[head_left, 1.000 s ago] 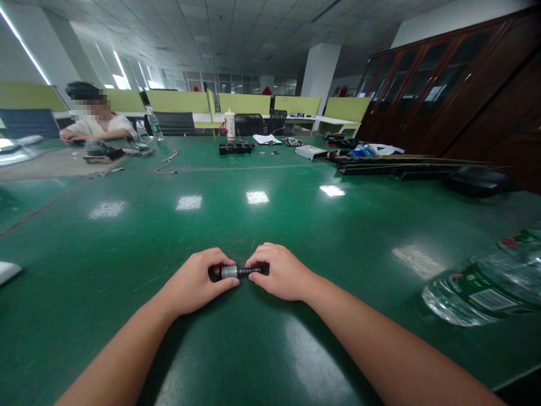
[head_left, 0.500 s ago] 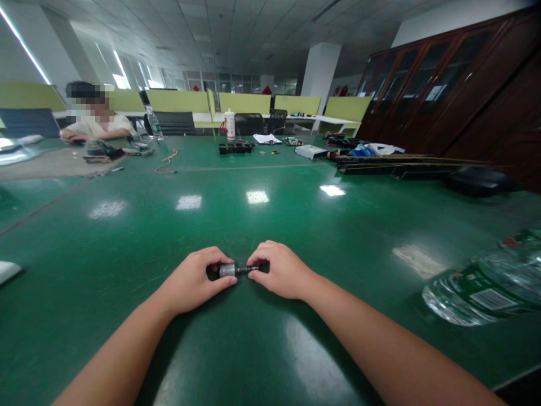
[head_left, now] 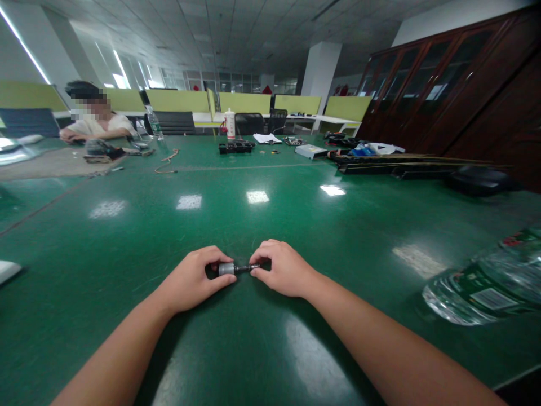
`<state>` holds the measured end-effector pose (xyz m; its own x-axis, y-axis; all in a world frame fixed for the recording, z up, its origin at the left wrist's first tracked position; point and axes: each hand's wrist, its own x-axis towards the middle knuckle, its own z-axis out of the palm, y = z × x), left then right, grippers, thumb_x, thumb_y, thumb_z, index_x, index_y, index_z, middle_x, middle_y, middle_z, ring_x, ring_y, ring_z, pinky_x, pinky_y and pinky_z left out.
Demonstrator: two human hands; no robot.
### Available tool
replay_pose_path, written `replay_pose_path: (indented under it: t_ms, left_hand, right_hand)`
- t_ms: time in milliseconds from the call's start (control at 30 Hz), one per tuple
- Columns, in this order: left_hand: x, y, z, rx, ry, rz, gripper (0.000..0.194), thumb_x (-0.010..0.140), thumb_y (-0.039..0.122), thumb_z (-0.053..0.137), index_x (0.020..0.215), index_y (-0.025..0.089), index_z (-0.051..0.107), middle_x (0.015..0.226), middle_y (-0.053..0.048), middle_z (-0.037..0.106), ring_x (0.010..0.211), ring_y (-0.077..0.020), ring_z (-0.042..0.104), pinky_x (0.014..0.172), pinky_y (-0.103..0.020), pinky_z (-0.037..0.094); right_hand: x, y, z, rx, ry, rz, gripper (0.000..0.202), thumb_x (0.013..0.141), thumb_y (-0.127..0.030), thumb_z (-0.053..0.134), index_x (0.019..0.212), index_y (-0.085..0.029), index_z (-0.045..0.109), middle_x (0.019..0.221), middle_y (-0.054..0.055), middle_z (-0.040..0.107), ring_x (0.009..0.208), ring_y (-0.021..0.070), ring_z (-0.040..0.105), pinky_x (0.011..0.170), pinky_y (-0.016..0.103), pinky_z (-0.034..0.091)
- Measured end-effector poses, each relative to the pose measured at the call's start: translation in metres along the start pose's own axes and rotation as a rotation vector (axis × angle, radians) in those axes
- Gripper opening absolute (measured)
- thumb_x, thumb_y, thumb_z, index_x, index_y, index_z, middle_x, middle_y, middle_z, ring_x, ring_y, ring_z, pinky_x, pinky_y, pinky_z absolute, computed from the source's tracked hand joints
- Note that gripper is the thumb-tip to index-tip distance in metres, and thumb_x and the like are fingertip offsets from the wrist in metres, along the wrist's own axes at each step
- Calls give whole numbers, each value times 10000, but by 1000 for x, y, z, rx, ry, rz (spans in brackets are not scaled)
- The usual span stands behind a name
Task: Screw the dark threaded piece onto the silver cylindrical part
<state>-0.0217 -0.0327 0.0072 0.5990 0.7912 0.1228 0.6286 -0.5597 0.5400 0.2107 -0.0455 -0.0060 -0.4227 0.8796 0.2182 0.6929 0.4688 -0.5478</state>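
Low over the green table, or resting on it, is a small silver metal cylinder (head_left: 226, 268) with a thin dark shaft (head_left: 242, 269) pointing right. My left hand (head_left: 198, 279) is closed round the cylinder, thumb on the near side and fingers on the far side. The thumb and fingertips of my right hand (head_left: 282, 268) pinch the shaft's far end. A short length of shaft shows between the two hands; its tip is partly hidden by my right fingers. I cannot tell whether cylinder and shaft are one piece.
A large water bottle (head_left: 482, 287) lies on its side at right. Along the back of the green table (head_left: 253, 223) are a black part (head_left: 235, 148), a white bottle (head_left: 229, 124), a grey box (head_left: 311, 151) and long black rails (head_left: 380, 163). A person (head_left: 99, 121) sits at the far left.
My right hand has shifted slightly right along the shaft, so a bit more of it shows. My left hand and the cylinder are almost where they were.
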Motion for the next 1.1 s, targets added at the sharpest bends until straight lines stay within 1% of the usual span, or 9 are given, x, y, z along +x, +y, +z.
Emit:
replay_pose_path:
  t_ms: [300,467,533,700,867,1000,1100]
  left_hand:
    - [1,-1,0,-7,-3,-11,238,847,399,661,976,203,703,881,-23,666,808,-186,612,731,-289,464]
    - [1,-2,0,-10,0,-32,257,849,417,658,990,207,703,896,-24,668,814,-189,614,744,-298,469]
    - [1,-2,0,-8,0,-40,259,845,418,661,988,206,702,898,-25,669,814,-191,614,742,-300,470]
    - [1,-3,0,-10,-2,-40,255,847,414,660,992,207,702,893,-24,667,812,-191,612,743,-300,468]
    - [1,-3,1,-24,7,-24,243,843,404,668,982,207,704,885,-20,664,804,-186,609,733,-290,464]
    - [1,-3,3,-32,12,-9,238,817,375,699,991,213,706,888,-18,654,800,-182,604,722,-281,462]
    - [2,-2,5,-38,12,9,247,795,342,720,1005,212,705,913,-23,648,821,-183,604,742,-282,465]
  right_hand:
    - [0,3,-2,-18,-7,26,72,776,-206,709,845,-203,727,808,16,663,818,154,574,739,274,412]
    - [2,12,-7,-67,20,156,89,773,-203,689,847,-207,739,816,15,667,772,142,579,710,268,413]
    - [2,13,-9,-54,23,166,93,766,-207,693,845,-206,741,815,14,668,760,140,580,702,265,415]
    - [1,10,-9,-8,4,100,92,756,-214,715,844,-212,746,813,11,670,778,143,589,717,265,422]
    - [1,8,-6,7,-6,37,89,773,-221,736,862,-214,747,806,8,679,789,144,590,726,268,420]
    - [1,3,2,99,17,-25,172,767,-147,738,931,-196,736,846,13,698,800,137,593,743,260,434]
    - [0,-1,8,155,21,-64,227,767,-113,719,980,-192,722,874,17,706,811,137,599,758,259,447]
